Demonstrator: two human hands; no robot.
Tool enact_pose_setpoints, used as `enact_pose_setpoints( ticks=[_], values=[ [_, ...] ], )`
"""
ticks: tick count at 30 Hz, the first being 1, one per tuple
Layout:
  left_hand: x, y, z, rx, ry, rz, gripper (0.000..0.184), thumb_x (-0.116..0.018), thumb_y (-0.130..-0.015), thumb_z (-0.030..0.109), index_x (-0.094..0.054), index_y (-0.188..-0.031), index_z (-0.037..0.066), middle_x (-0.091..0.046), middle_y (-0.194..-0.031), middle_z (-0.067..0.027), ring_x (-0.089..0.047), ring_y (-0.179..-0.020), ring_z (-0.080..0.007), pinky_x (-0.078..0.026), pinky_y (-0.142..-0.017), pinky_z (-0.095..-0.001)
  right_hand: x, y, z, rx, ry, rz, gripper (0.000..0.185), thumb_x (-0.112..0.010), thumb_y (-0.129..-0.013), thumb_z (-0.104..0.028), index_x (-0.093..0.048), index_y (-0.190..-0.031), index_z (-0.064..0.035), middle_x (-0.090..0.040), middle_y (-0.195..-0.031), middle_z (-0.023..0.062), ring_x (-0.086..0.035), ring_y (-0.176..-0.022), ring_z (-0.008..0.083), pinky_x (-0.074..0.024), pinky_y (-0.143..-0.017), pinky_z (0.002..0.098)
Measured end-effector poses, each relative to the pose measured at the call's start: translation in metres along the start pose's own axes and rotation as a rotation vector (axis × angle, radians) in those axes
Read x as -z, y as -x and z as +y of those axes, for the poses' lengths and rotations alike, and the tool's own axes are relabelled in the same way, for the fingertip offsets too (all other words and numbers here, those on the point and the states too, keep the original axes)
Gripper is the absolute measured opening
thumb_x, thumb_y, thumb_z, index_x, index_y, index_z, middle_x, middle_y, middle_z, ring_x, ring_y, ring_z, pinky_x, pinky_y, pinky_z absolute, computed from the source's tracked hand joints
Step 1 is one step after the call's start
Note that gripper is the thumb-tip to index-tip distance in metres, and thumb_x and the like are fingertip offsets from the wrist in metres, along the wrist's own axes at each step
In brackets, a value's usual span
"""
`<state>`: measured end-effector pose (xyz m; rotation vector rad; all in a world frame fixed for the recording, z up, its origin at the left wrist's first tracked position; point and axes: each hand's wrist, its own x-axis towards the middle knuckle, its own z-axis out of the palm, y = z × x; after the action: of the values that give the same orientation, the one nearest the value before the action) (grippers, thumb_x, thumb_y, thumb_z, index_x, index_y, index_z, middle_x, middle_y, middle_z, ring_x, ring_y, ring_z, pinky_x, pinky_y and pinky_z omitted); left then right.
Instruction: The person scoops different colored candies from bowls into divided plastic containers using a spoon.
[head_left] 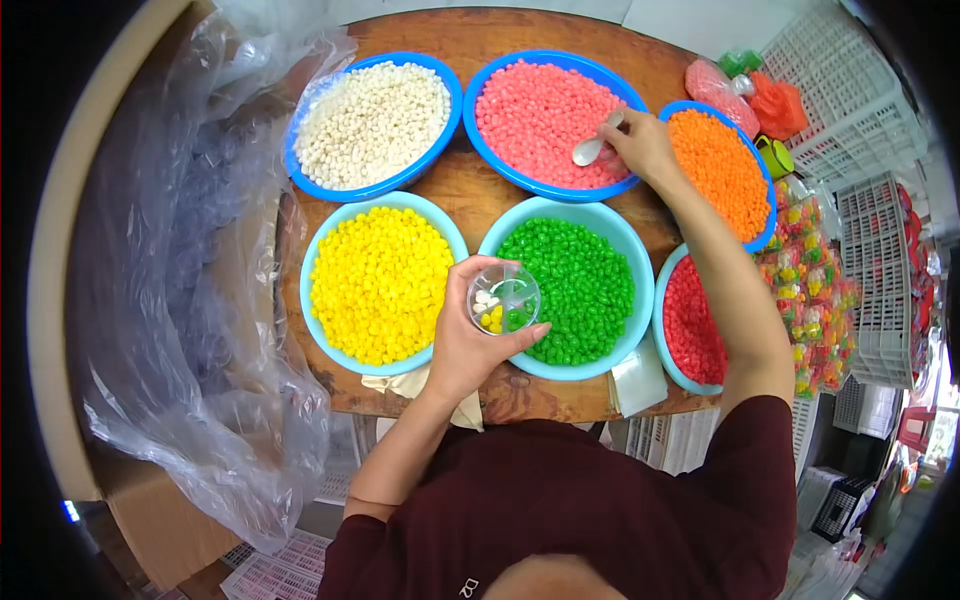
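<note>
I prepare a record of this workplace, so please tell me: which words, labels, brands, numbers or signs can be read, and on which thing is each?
"D2", set aslant, second character uncertain: on the dark red shirt.
Candy packs at the right: any print is too small or blurred to read.
Bowls and clear cup: no lettering visible.

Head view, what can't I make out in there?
All in the head view:
Spoon: part of its handle, hidden by the right hand.
Red pieces: right side of the heap, hidden by the right arm.
Clear cup: exact piece count, too small.
Shapes under the plastic sheeting: blurred through it.
</note>
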<state>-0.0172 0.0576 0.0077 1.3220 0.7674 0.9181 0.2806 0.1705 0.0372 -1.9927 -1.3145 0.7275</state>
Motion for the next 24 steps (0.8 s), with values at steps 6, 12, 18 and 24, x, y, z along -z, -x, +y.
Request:
enact_pose_setpoints(
  ticks=[6, 12, 18, 24],
  values=[
    [0.003, -0.006, -0.002, 0.027, -0.037, 0.010, 0.079, -0.084, -0.068, 0.003, -0.039, -0.133, 0.007, -0.055, -0.120, -0.0091, -0.054, -0.109, -0.0178, -0.048, -0.093, -0.0322, -0.049, -0.046, 0.019, -0.263, -0.566, -0.175, 0.020, -0.059, -0.091, -0.006, -0.060, -0.096, 0.0132, -0.068, -0.090, 0.0246, -0.071, -0.073, 0.0302, -0.0631, -0.060, 0.0365],
    [0.009, -0.009, -0.004, 0.089, 0.125, -0.019, 0.083, -0.082, -0.071, 0.004, -0.036, -0.140, 0.008, -0.050, -0.125, -0.0097, -0.052, -0.113, -0.0185, -0.045, -0.097, -0.0327, -0.055, -0.055, 0.026, -0.366, -0.809, -0.236, 0.022, -0.058, -0.093, -0.007, -0.058, -0.103, 0.0130, -0.065, -0.098, 0.0239, -0.069, -0.083, 0.0319, -0.0633, -0.072, 0.0361],
    [0.006, -0.011, -0.005, 0.047, 0.209, -0.012, 0.078, -0.081, -0.071, 0.001, -0.038, -0.136, 0.008, -0.049, -0.127, -0.0090, -0.050, -0.118, -0.0189, -0.043, -0.101, -0.0331, -0.040, -0.051, 0.031, -0.303, -0.796, -0.176, 0.023, -0.058, -0.095, -0.011, -0.060, -0.104, 0.0101, -0.065, -0.097, 0.0207, -0.069, -0.085, 0.0300, -0.0626, -0.074, 0.0340],
    [0.002, -0.014, -0.001, 0.035, 0.033, 0.058, 0.079, -0.086, -0.066, 0.003, -0.040, -0.131, 0.008, -0.054, -0.122, -0.0100, -0.052, -0.116, -0.0194, -0.045, -0.099, -0.0341, -0.024, -0.028, 0.026, -0.232, -0.863, -0.193, 0.024, -0.057, -0.095, -0.013, -0.061, -0.107, 0.0077, -0.066, -0.098, 0.0189, -0.069, -0.088, 0.0272, -0.0625, -0.072, 0.0320]
  ],
)
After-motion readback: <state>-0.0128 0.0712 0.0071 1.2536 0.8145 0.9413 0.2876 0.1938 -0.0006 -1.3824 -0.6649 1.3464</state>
